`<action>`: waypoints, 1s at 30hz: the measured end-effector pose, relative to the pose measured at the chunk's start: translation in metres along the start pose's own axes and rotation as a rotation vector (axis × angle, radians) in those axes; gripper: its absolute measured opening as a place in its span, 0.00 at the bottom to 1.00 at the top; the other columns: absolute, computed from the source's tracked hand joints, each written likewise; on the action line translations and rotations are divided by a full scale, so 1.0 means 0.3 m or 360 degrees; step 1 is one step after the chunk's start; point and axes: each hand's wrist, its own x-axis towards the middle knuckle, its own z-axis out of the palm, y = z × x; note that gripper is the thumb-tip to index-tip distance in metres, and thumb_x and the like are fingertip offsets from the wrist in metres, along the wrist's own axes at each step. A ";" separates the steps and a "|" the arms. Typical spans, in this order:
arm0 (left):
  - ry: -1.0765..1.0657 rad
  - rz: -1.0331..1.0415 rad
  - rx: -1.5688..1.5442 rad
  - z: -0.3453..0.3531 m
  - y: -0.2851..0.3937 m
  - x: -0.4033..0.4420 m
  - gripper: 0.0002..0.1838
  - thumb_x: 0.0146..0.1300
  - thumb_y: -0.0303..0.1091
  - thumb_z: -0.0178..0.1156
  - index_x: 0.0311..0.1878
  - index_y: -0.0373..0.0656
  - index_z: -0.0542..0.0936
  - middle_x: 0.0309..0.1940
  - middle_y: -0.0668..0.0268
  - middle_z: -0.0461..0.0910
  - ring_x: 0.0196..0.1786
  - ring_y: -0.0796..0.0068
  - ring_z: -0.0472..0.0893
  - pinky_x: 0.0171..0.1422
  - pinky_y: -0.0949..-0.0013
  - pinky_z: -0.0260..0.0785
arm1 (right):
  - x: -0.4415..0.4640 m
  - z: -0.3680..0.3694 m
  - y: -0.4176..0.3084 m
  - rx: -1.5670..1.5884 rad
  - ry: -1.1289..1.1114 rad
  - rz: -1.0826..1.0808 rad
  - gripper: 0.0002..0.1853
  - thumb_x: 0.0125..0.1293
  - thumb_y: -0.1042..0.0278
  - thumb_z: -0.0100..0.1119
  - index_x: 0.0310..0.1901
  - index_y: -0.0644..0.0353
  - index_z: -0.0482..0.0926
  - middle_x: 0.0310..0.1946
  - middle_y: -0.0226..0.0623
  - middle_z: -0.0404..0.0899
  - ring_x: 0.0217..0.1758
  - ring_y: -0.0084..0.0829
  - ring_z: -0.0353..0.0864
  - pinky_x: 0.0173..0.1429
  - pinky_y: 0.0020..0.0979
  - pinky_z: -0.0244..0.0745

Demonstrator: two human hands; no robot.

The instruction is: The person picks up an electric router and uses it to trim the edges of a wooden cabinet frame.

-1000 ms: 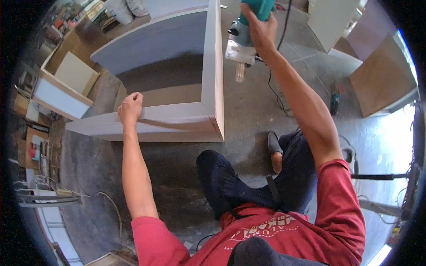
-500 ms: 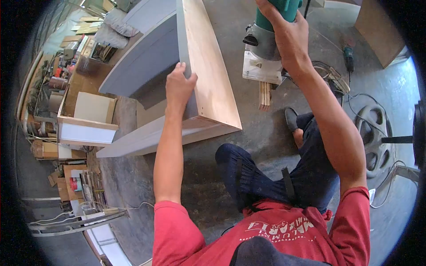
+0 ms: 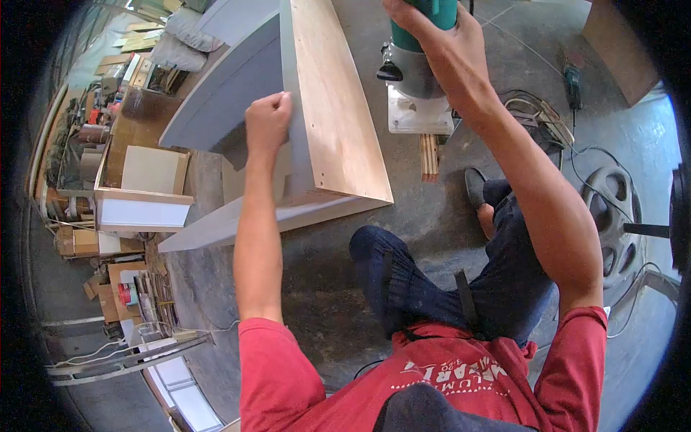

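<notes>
My right hand (image 3: 461,54) is wrapped around the green body of a router (image 3: 423,93), which has a grey lower housing, a black knob and a clear base plate. Below that base, a short plywood strip (image 3: 430,158) sticks out toward me. Curled into a fist, my left hand (image 3: 268,121) is by the inner edge of a grey-painted wooden cabinet frame (image 3: 342,119) with a bare wood side. Nothing shows in its fingers, and I cannot tell whether it touches the frame.
A power tool (image 3: 573,86) with a cord lies on the floor at the right, near a grey wheel-shaped base (image 3: 608,216). Coiled cables (image 3: 533,115) lie beyond my right forearm. An open wooden box (image 3: 144,209) and piled scraps stand at the left.
My left hand has come off the cabinet's top edge, moved slightly left and closed into a fist. The router and my right hand have shifted a little left and up in view.
</notes>
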 end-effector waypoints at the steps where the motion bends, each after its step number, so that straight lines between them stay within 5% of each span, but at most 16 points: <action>1: 0.0008 -0.0007 -0.0007 -0.019 -0.060 -0.009 0.19 0.64 0.44 0.62 0.48 0.40 0.88 0.39 0.52 0.88 0.42 0.58 0.88 0.52 0.64 0.77 | -0.004 0.004 -0.001 -0.0011 -0.0035 0.0004 0.26 0.63 0.50 0.66 0.51 0.66 0.77 0.34 0.34 0.79 0.34 0.25 0.78 0.37 0.30 0.75; 3: 0.0146 0.0030 -0.0087 -0.039 -0.246 -0.055 0.18 0.65 0.41 0.63 0.51 0.39 0.87 0.42 0.55 0.88 0.43 0.64 0.88 0.53 0.67 0.76 | -0.027 0.010 -0.041 -0.0058 -0.0076 0.0024 0.26 0.64 0.49 0.65 0.50 0.66 0.77 0.34 0.34 0.79 0.34 0.25 0.79 0.37 0.31 0.76; 7: -0.0403 -0.0506 -0.0054 -0.156 -0.600 -0.227 0.24 0.62 0.47 0.62 0.57 0.43 0.84 0.50 0.52 0.86 0.52 0.60 0.86 0.57 0.64 0.75 | -0.034 0.009 -0.045 0.0265 -0.0184 0.0228 0.24 0.65 0.50 0.65 0.49 0.64 0.77 0.34 0.34 0.78 0.34 0.26 0.79 0.39 0.32 0.76; 8: -0.0381 -0.0529 -0.0096 -0.153 -0.601 -0.270 0.24 0.62 0.47 0.62 0.57 0.43 0.84 0.50 0.52 0.86 0.52 0.60 0.86 0.57 0.64 0.75 | -0.035 0.009 -0.036 0.0767 -0.0226 0.0315 0.23 0.65 0.50 0.66 0.47 0.64 0.78 0.34 0.33 0.78 0.35 0.27 0.79 0.40 0.34 0.76; 9: -0.0267 -0.0641 0.0049 -0.155 -0.586 -0.311 0.25 0.63 0.50 0.59 0.58 0.46 0.84 0.50 0.54 0.86 0.54 0.58 0.85 0.59 0.62 0.74 | -0.028 0.002 -0.028 0.0735 -0.0279 0.0309 0.23 0.65 0.50 0.66 0.47 0.64 0.78 0.34 0.33 0.78 0.35 0.27 0.79 0.40 0.34 0.76; 11: -0.0134 -0.0805 0.0139 -0.147 -0.583 -0.369 0.27 0.64 0.54 0.57 0.59 0.49 0.83 0.51 0.57 0.86 0.56 0.56 0.84 0.61 0.60 0.73 | -0.003 -0.013 -0.017 0.0997 -0.0129 0.0367 0.34 0.63 0.34 0.60 0.54 0.60 0.76 0.43 0.43 0.83 0.42 0.38 0.85 0.52 0.42 0.83; 15: 0.0022 -0.0801 0.0073 -0.136 -0.550 -0.352 0.27 0.62 0.55 0.55 0.60 0.53 0.83 0.55 0.60 0.85 0.60 0.55 0.81 0.64 0.57 0.71 | 0.034 -0.043 -0.033 0.0995 0.0003 0.0308 0.35 0.65 0.30 0.52 0.56 0.58 0.73 0.43 0.48 0.83 0.43 0.45 0.85 0.53 0.49 0.84; 19: -0.0184 -0.0890 0.0137 -0.128 -0.594 -0.325 0.30 0.58 0.54 0.58 0.64 0.55 0.81 0.61 0.61 0.81 0.64 0.56 0.79 0.67 0.56 0.69 | 0.032 -0.040 -0.020 0.1030 0.0052 0.0307 0.32 0.66 0.33 0.54 0.56 0.56 0.72 0.42 0.49 0.83 0.42 0.44 0.85 0.49 0.49 0.84; 25: 0.0105 -0.0953 0.0221 -0.138 -0.516 -0.336 0.28 0.57 0.48 0.57 0.60 0.49 0.83 0.60 0.56 0.81 0.63 0.51 0.79 0.67 0.54 0.70 | -0.092 0.153 -0.038 0.0315 -0.0158 0.0091 0.28 0.70 0.42 0.55 0.52 0.64 0.73 0.39 0.48 0.82 0.41 0.42 0.86 0.46 0.42 0.84; 30: 0.0210 -0.0935 0.0173 -0.129 -0.523 -0.349 0.25 0.55 0.45 0.57 0.54 0.45 0.85 0.54 0.53 0.84 0.58 0.51 0.82 0.63 0.55 0.72 | -0.166 0.362 -0.004 0.0107 -0.0263 -0.0128 0.24 0.67 0.56 0.67 0.52 0.69 0.75 0.38 0.47 0.83 0.38 0.36 0.86 0.46 0.36 0.83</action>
